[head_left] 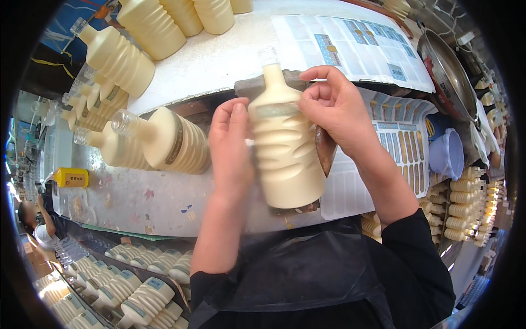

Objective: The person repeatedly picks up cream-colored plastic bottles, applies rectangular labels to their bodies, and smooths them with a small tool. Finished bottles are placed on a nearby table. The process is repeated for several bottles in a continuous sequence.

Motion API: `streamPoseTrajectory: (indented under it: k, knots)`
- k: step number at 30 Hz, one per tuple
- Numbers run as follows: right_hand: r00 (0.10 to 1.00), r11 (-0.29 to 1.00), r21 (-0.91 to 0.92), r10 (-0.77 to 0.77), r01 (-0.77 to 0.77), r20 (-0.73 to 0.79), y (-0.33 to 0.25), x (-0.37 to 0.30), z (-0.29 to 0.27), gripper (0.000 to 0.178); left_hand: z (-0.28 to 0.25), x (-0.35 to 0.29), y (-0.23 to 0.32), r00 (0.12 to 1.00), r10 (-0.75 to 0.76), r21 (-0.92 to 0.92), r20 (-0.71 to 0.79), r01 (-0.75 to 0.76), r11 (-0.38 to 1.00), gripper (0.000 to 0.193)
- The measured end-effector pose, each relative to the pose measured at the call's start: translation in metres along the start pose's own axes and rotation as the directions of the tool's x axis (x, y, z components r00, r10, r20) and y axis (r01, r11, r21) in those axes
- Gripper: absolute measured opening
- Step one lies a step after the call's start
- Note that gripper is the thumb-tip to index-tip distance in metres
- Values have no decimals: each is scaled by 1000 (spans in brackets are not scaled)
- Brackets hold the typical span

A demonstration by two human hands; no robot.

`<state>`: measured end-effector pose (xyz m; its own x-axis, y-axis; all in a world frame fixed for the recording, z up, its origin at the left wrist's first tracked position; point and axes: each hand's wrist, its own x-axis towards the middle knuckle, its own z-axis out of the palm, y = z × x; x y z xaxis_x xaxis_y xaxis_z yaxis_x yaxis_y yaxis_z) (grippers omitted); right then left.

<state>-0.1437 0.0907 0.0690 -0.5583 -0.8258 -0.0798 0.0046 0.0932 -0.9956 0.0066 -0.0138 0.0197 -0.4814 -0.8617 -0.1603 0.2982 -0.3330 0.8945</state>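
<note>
wavy-ribbed cream bottle (287, 164), white sheet (364, 57) patterned in blue and gold, lavender bucket (446, 154), yellow container (72, 177)

head cam, L of pair; fisheye; looks dn, close, at L hand (233, 140), R hand (341, 109) + bench (159, 193)

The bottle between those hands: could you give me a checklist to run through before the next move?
1. Bottle between the hands: ok, its neck points away from the person.
2. Right hand at the band: ok, the thumb overlaps the band's right end.
3. Left hand steadying the bottle: cannot tell; it is blurred, at the bottle's left side.
4. Band flat all round: cannot tell; the underside is hidden.
5. Left hand clear of the neighbouring bottle: cannot tell from this one view.
6. Label sheet close by: ok, to the right, probably within easy reach.
</note>
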Motion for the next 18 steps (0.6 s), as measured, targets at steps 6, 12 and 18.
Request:
streamPoseTrajectory:
  k: [6, 12, 18]
  knots:
    - [1000, 1000, -11, 22, -22, 6, -5, 2, -1, 41, 8, -2, -6, 998, -55, -49, 14, 56, 997, 22]
    - [1000, 999, 42, 4, -4, 17, -3, 1, 0, 42, 6, -3, -9, 999, -37, -107, 34, 41, 993, 30]
    - [1000, 1000, 30, 0, 0, 6, 0, 0, 0, 40, 4, -5, -6, 996, -53, -144, 69, 63, 988, 29]
